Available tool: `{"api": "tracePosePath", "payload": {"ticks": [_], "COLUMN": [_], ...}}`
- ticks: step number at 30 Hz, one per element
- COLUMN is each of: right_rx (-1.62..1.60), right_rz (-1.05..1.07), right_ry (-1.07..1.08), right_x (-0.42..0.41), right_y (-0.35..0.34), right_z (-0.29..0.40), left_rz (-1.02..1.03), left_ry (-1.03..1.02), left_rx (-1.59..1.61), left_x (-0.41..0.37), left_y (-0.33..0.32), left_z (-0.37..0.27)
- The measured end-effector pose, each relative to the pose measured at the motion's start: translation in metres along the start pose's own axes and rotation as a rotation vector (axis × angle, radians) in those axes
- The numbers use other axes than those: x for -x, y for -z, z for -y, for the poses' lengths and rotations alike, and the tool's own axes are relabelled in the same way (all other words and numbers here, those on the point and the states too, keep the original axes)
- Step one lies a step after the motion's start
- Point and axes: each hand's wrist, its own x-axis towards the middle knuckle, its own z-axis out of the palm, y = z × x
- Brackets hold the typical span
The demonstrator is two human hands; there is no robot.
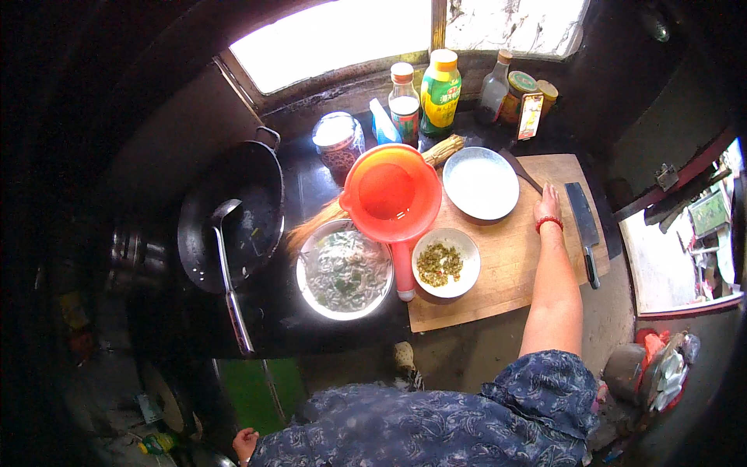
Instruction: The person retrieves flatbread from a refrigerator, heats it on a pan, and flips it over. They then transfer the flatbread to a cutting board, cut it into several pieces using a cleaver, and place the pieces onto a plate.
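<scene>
My right hand [547, 205], with a red bead bracelet at the wrist, reaches over the wooden cutting board [502, 268]. Its fingertips meet the handle end of a dark spatula [522, 170]; whether they grip it I cannot tell. A cleaver [582, 219] lies on the board to the right of this hand. Left of it stands a pale bowl [481, 184], and nearer me a white bowl [446, 262] holds chopped green food. Low at my left side hangs my left hand [245, 445], fingers curled, with nothing visible in it.
A red plastic ladle [391, 192] rests over a straw brush [318, 225], beside a basin of pale shredded food [347, 274]. Further left, a wok [233, 192] holds a metal ladle [222, 251]. Bottles [440, 96], jars [521, 93] and a lit phone [529, 117] line the back.
</scene>
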Motion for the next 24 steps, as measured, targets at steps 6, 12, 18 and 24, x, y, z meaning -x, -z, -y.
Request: {"api": "tracePosePath", "payload": {"ticks": [6,12,18,24], "right_rx": [-0.116,-0.634,-0.908,-1.361], "right_rz": [-0.124,-0.244,0.002,0.202], "right_ry": [-0.078,-0.136,-0.207,-0.380], "right_x": [0.022,-0.003,-0.009,-0.078], "right_y": [0.015,0.004,0.082,0.065], "right_z": [0.021,-0.010,0.056,0.089], "left_rz": [0.064,0.314,0.150,0.181], "left_ry": [0.032,-0.252,-0.061,0.041], "left_rx": [0.410,0.577,0.486,0.401], "left_x": [-0.052,-0.063,-0.054,0.005], "left_y": [-0.060,-0.068,-0.073,-0.091], "left_z": [0.110,0.099,0.041,-0.030]}}
